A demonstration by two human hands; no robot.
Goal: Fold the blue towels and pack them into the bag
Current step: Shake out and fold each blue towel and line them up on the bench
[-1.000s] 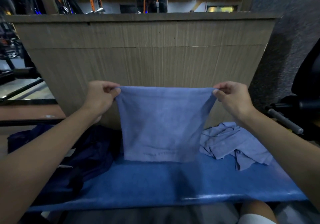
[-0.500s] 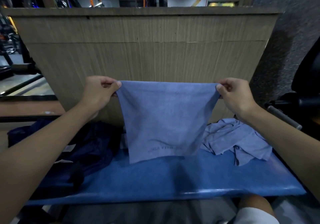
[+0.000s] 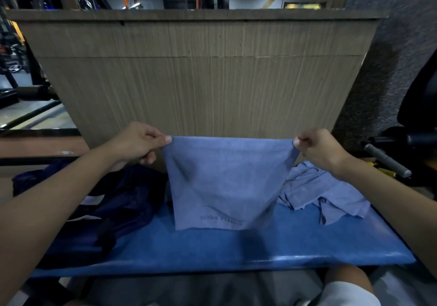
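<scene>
A blue towel [image 3: 224, 182] hangs flat in front of me, stretched between both hands by its top corners. My left hand [image 3: 138, 143] pinches the left corner and my right hand [image 3: 318, 151] pinches the right one. The towel's bottom hem, with dark lettering, touches the blue bench [image 3: 236, 246]. A second blue towel [image 3: 321, 192] lies crumpled on the bench at the right. A dark navy bag [image 3: 113, 201] lies slumped on the bench at the left, partly behind my left forearm.
A wood-grain panel [image 3: 201, 76] rises right behind the bench. A dark machine with a metal bar [image 3: 387, 161] stands at the right. Gym equipment and a floor edge show at the far left. My knee [image 3: 345, 282] is under the bench's front edge.
Both hands have lowered the towel a little, and its bottom hem now rests on the bench. The grip on both corners is unchanged.
</scene>
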